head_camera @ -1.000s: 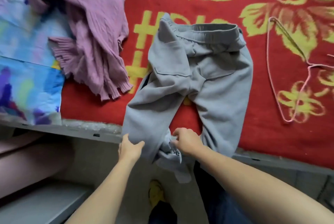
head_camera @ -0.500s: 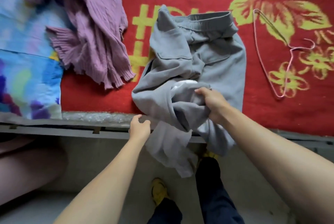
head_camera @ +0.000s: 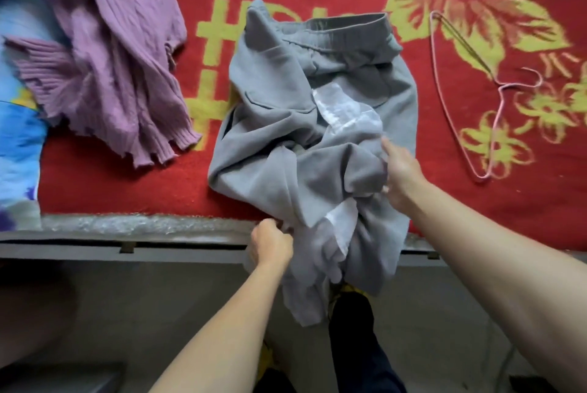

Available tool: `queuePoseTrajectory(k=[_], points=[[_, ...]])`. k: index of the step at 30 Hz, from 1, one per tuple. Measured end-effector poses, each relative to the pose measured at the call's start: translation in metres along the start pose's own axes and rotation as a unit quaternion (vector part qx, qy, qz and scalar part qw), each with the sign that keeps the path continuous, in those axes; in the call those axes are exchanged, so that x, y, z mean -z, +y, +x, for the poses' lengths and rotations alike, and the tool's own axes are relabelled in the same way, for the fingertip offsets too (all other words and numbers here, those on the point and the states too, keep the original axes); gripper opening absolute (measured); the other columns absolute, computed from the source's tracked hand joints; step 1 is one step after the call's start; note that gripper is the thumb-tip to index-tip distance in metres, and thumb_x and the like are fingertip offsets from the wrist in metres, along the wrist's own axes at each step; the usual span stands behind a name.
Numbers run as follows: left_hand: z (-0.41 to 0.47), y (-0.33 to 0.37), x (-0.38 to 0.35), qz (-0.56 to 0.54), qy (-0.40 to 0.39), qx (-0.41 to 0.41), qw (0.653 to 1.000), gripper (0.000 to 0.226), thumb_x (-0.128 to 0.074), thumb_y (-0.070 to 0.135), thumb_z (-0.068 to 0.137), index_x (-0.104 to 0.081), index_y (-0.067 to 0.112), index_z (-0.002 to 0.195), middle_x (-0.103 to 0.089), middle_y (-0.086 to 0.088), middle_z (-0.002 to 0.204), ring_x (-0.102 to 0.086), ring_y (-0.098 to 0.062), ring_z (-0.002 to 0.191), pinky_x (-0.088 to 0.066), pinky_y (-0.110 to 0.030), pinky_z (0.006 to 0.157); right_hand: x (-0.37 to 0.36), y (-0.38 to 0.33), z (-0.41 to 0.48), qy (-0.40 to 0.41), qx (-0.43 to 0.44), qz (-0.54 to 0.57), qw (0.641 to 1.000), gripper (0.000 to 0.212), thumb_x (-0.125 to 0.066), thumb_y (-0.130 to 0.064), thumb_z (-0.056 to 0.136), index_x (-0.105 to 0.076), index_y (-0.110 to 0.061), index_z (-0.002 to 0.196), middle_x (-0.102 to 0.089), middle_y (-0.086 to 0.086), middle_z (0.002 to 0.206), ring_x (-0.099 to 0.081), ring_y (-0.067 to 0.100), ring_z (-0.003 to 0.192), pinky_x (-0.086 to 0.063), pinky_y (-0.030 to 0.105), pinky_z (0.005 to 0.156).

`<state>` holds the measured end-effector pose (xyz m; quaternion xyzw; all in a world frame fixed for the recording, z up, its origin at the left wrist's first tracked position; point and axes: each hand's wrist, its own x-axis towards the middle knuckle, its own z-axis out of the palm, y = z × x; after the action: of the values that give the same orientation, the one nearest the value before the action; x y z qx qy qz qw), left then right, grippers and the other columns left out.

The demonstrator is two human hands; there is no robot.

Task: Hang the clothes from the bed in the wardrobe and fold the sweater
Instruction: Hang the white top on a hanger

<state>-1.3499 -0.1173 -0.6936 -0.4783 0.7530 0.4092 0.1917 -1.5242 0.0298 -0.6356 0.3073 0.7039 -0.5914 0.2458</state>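
The left hand (head_camera: 271, 241) is gripping a fold of the grey trousers (head_camera: 286, 100) right at the near edge of the bed (head_camera: 158, 224), its fingers curled into the cloth. The right hand (head_camera: 401, 175) is clutching a bunched leg a little farther in. Its fingers are buried in the folds, so both hands are clamped on the same garment, set apart from each other.

The trousers are lying on the red blanket (head_camera: 127, 183), with their long axis running from the far-side waistband back toward the person. The leg ends are spilling over the near edge and hanging down in front. They look half gathered, as though being doubled for hanging.

A pink wire hanger (head_camera: 500, 87) is lying flat to the right of the trousers, apart from them, and the right hand is the nearer one to it. The purple sweater (head_camera: 120, 59) is sitting crumpled toward the left side, nearer the left hand.
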Motion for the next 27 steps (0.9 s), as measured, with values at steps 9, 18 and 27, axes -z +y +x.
queuePoseTrajectory(k=[9,18,27], points=[[-0.065,0.064,0.074,-0.101,0.066,-0.193,0.974,0.035,-0.05,0.014,0.093,-0.035,0.011,0.061,-0.042,0.006,0.057,-0.039,-0.014,0.059,-0.029,-0.038,0.059,0.031,0.048,-0.052,0.062,0.154,-0.3,0.939,0.057,-0.062,-0.021,0.078,-0.042,-0.026,0.131,-0.062,0.001,0.122,-0.062,0.025,0.104,-0.046,0.034,0.082],[-0.095,0.203,0.125,-0.093,-0.034,-0.324,0.941,0.03,-0.049,0.015,0.098,-0.047,0.006,0.069,-0.053,-0.01,0.055,-0.055,-0.024,0.05,-0.049,-0.042,0.055,0.018,-0.021,-0.103,-0.251,0.14,-0.403,0.869,0.105,-0.069,-0.037,0.06,-0.014,-0.042,0.148,-0.054,-0.003,0.138,-0.054,0.021,0.122,-0.048,0.031,0.093],[-0.074,0.254,0.161,-0.232,0.02,-0.297,0.926,0.028,-0.043,0.011,0.101,-0.046,0.009,0.073,-0.046,0.006,0.044,-0.048,-0.012,0.039,-0.046,-0.032,0.05,-0.011,-0.047,-0.09,-0.235,0.13,-0.334,0.903,0.045,-0.05,-0.029,0.099,-0.036,-0.02,0.057,-0.046,-0.002,0.066,-0.043,0.015,0.066,-0.032,0.032,0.06]])
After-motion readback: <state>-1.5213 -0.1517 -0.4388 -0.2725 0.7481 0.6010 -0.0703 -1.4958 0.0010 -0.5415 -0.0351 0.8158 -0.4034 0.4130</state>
